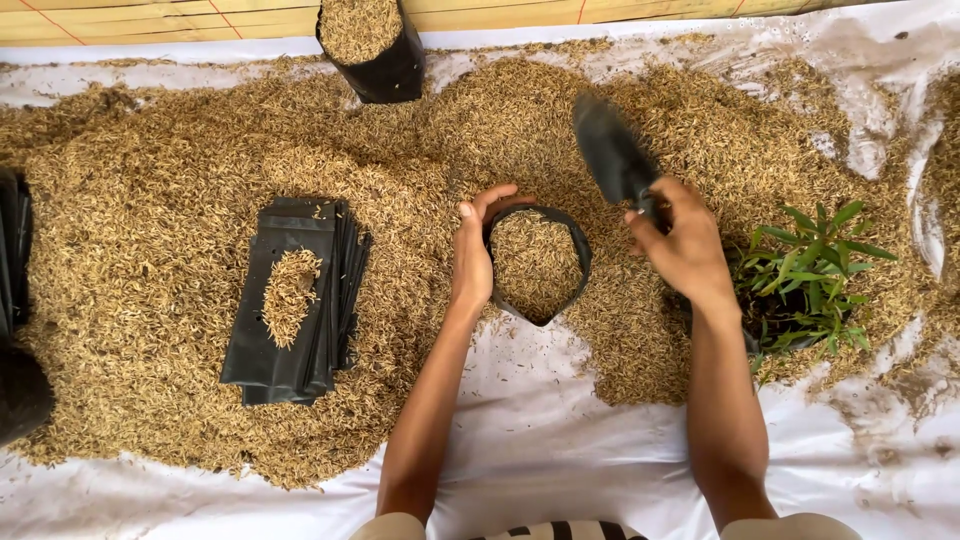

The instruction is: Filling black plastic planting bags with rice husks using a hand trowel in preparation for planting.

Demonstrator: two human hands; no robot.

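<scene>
The left hand [472, 258] grips the rim of a small black bag [537, 264], holding it open; the bag stands in the middle of a wide heap of husks [150, 330] and is nearly full of them. The right hand [685, 245] is closed around the handle of a dark trowel [612, 155], its blade raised above the bag, seemingly empty. A green seedling [810, 275] sits just beside the right wrist. A stack of flat black bags [300, 300] lies to the left.

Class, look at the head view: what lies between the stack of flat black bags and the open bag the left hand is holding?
Only loose rice husk lies between the stack of flat black bags and the open bag held by the left hand.
</scene>
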